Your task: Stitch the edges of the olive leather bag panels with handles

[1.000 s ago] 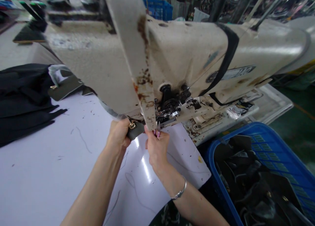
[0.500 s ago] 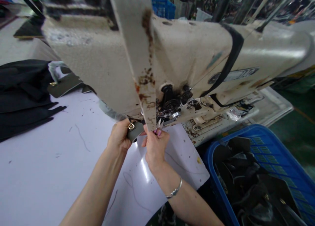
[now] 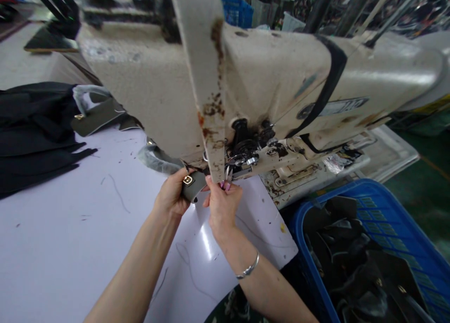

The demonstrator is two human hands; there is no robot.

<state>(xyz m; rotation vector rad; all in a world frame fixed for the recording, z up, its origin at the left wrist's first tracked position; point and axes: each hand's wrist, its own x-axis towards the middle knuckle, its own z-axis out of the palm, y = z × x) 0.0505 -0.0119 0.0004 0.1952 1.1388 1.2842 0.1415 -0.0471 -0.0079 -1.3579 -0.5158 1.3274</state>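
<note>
Two hands (image 3: 170,194) (image 3: 223,210) grip a buckled leather tab (image 3: 191,186) and snips (image 3: 228,174) beneath a rust-stained sewing machine head (image 3: 274,74).

This was a sewing workshop; an industrial sewing machine (image 3: 281,74) filled the frame, a blue plastic crate (image 3: 326,194) sat lower right, and further machinery (image 3: 351,4) crowded the top.

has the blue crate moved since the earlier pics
No, the blue crate sits in the same spot relative to the industrial sewing machine.

Head-worn camera, right in close; it's looking forward and down, past the sewing machine (image 3: 281,79); there, the left hand (image 3: 170,194) and right hand (image 3: 223,210) in shot!
</note>
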